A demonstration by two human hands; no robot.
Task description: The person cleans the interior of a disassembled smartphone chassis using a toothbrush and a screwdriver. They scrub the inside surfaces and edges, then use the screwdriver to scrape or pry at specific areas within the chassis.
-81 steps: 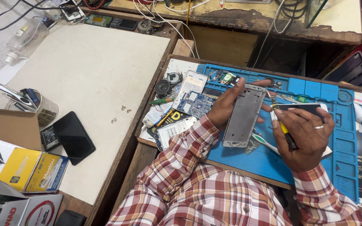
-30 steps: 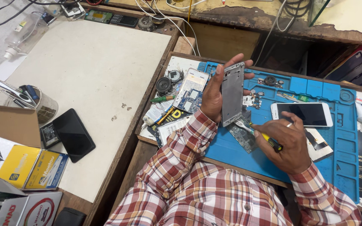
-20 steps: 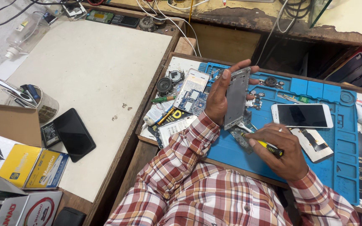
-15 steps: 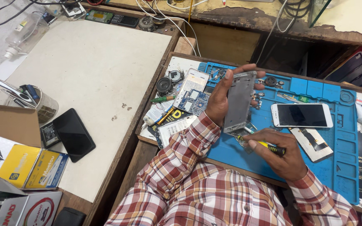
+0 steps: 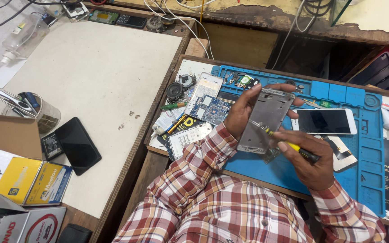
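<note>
Both of your hands are busy: left hand [image 5: 241, 112] fingers clamp the phone frame [image 5: 266, 119] while right hand [image 5: 311, 159] pinches the screwdriver [image 5: 289, 145], tip on it, so steady pressure comes next.

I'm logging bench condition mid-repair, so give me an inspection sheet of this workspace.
Surface: blue repair mat in a wooden tray, beside a pale board tabletop.
Job's things: grey phone frame; yellow-handled screwdriver, tip on the frame.
Clutter: white phone face up, circuit board, small speakers, black phone, tool cup, boxes.
Hands: left hand grips the frame; right hand holds the screwdriver.
Cables: white and black leads along the far edge.
Surroundings: plastic bottle, worn wooden bench.
</note>
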